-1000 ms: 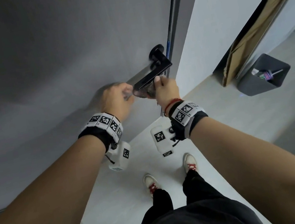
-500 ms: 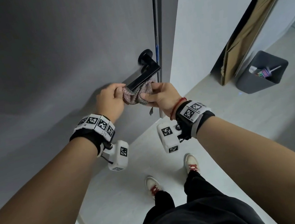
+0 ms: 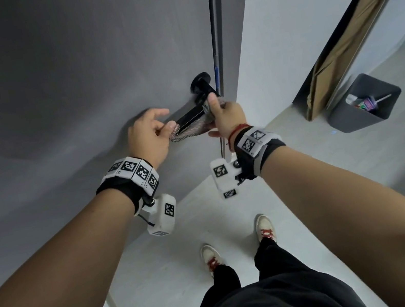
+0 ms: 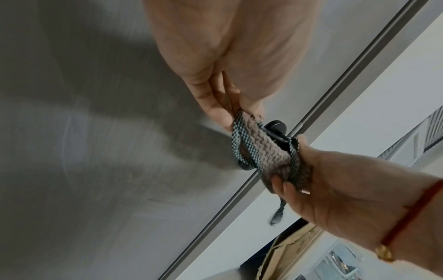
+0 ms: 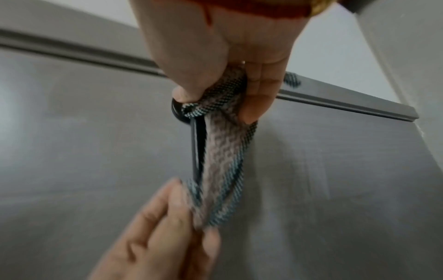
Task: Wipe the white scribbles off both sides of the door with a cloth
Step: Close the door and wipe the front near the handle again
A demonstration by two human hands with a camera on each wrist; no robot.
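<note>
A: Where's the cloth (image 3: 193, 128)?

B: Centre of the head view, stretched along the underside of the black door handle (image 3: 193, 114), in front of the grey door (image 3: 53, 79).

A: And the fingers?

B: The left hand (image 3: 148, 138) pinches the lower-left end between thumb and fingertips; the right hand (image 3: 227, 119) curls round the upper-right end.

A: Which way does it run?

B: Its long axis follows the lever, lower left to upper right.

A: How to do this well?

B: I'd keep both ends taut and slide it free before wiping.
</note>
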